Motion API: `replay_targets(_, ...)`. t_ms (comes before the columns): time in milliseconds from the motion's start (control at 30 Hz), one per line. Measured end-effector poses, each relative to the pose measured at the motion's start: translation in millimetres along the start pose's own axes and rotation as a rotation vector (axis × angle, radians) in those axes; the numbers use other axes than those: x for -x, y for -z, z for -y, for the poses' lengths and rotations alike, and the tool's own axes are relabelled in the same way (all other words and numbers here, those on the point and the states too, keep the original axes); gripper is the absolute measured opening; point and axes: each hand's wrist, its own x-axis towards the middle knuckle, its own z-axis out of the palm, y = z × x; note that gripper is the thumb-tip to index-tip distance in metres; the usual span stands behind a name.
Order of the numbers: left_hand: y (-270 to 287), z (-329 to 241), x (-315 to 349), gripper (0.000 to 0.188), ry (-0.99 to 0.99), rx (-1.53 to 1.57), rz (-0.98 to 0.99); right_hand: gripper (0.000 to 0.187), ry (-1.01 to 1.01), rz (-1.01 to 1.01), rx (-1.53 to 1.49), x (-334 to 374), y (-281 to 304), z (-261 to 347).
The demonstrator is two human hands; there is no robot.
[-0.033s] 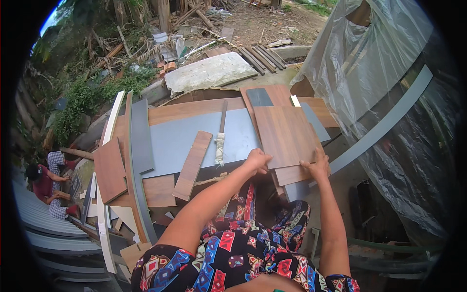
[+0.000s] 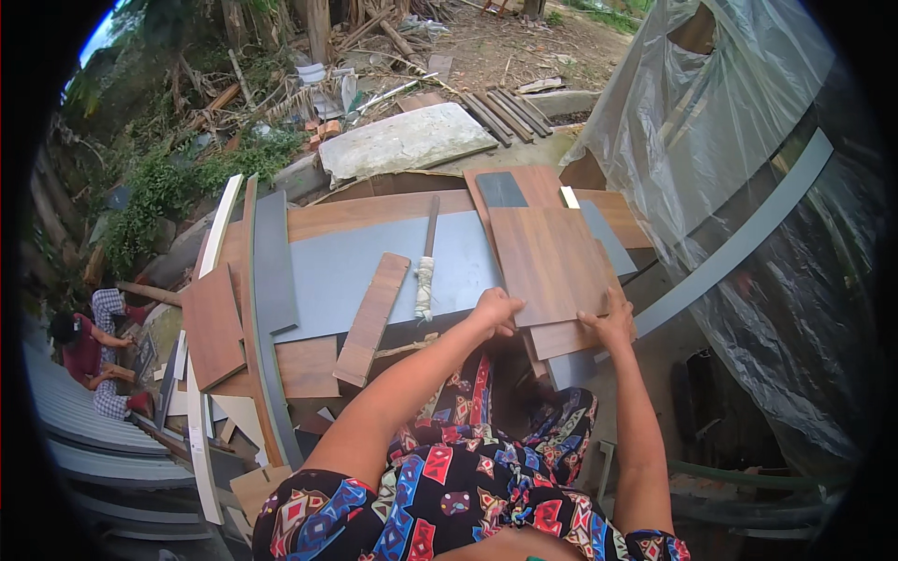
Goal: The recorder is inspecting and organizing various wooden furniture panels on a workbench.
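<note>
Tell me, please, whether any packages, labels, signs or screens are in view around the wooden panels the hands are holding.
None show: no package, label, sign or screen.
Only bare wood panels under the left hand and right hand, a grey board, and clear plastic sheeting on the right.

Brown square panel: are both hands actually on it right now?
Touching. The head view shows the left hand and the right hand both gripping the near edge of the brown square panel, fingers overlapping it.
</note>
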Motion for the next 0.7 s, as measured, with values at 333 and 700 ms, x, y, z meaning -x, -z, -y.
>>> replay_targets(333,-2.7,-32.3,32.2,0.026,-0.051,0.285,0.167,0.081,0.296,-0.11,0.276,35.2,15.2,13.6)
replay_targets(700,-38.9,-101.5,135.6,0.045,-0.475,0.281,0.214,0.035,0.861,-0.471,-0.331,55.6,46.9,84.7)
